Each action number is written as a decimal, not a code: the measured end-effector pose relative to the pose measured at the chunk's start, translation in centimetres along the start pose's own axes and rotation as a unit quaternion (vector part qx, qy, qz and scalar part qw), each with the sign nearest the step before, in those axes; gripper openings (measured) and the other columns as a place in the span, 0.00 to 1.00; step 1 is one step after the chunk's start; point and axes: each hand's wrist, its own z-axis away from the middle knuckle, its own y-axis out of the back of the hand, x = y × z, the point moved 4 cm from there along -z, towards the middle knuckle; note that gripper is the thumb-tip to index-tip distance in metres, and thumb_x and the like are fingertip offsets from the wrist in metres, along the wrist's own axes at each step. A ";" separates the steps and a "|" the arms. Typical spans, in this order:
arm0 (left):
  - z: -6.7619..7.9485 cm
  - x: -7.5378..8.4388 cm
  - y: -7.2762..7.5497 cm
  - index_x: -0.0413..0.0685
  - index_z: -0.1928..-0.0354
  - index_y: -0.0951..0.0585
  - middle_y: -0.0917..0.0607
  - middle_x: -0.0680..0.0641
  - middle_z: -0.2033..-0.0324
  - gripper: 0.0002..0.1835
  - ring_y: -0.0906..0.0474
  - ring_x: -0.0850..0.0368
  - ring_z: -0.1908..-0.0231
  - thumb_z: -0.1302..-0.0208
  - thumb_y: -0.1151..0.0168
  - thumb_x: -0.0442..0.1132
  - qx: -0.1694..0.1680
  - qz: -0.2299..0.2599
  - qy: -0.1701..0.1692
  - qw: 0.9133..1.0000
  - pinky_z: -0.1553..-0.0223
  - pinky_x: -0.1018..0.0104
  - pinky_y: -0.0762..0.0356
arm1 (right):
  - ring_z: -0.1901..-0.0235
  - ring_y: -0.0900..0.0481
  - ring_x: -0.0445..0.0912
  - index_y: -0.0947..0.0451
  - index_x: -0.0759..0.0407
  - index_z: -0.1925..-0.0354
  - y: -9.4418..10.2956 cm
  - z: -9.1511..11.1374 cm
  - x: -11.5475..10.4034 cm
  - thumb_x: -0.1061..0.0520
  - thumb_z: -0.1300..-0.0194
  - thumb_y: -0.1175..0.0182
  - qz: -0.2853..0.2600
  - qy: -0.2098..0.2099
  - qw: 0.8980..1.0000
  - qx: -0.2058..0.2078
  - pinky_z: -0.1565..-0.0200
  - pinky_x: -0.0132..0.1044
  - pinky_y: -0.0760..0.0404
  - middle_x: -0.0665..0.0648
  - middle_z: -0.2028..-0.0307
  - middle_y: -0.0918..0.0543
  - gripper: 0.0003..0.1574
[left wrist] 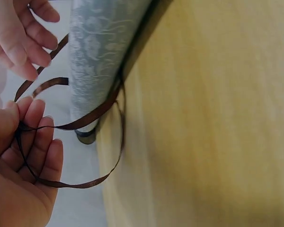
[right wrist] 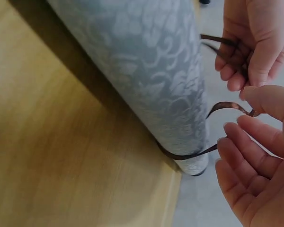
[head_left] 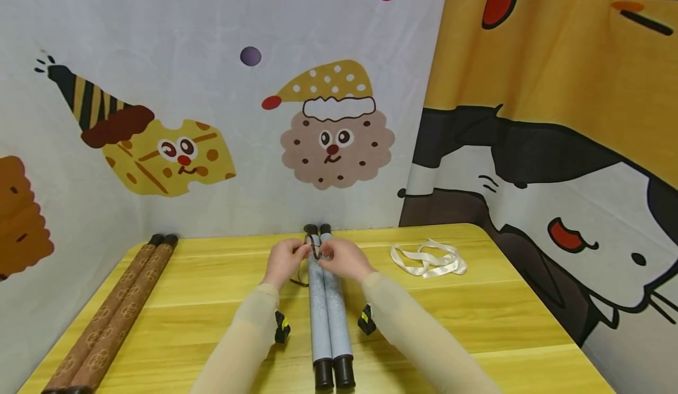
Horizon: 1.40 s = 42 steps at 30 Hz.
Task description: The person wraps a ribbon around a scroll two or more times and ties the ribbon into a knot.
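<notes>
blue patterned scroll (head_left: pixel 319 314); left hand (head_left: pixel 286 261) pinching brown ribbon (left wrist: pixel 91 117), right hand (head_left: pixel 346 258) half-curled, grip unclear

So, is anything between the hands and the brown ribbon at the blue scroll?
Nothing visible: the left hand holds the brown ribbon, with the right hand close by, above the blue scroll. The white ribbon lies off to the right.
</notes>
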 end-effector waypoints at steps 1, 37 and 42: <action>0.0 -0.2 -0.1 0.37 0.69 0.15 0.14 0.46 0.74 0.10 0.22 0.58 0.74 0.30 0.39 0.34 0.001 0.004 0.006 1.000 0.74 0.65 0.27 | 0.60 0.19 0.46 0.18 0.58 0.53 -0.2 -0.3 0.0 0.53 0.35 0.33 0.010 -0.006 1.000 -0.003 0.56 0.42 0.20 0.53 0.60 0.16 0.14; 0.9 -0.9 -0.8 0.42 0.70 0.14 0.14 0.49 0.74 0.09 0.22 0.57 0.70 0.31 0.37 0.36 -0.017 -0.003 0.024 1.000 0.66 0.60 0.23 | 0.74 0.30 0.39 0.22 0.55 0.69 3.2 2.5 0.7 0.61 0.35 0.38 -0.088 0.062 0.994 -0.004 0.67 0.33 0.29 0.47 0.74 0.24 0.05; 1.1 -0.1 -0.6 0.43 0.67 0.13 0.15 0.52 0.73 0.07 0.22 0.58 0.71 0.32 0.37 0.36 -0.024 -0.010 -0.006 1.000 0.66 0.60 0.24 | 0.72 0.30 0.41 0.22 0.55 0.67 5.0 3.7 1.0 0.60 0.32 0.39 -0.107 0.060 0.992 0.005 0.65 0.36 0.28 0.47 0.71 0.23 0.05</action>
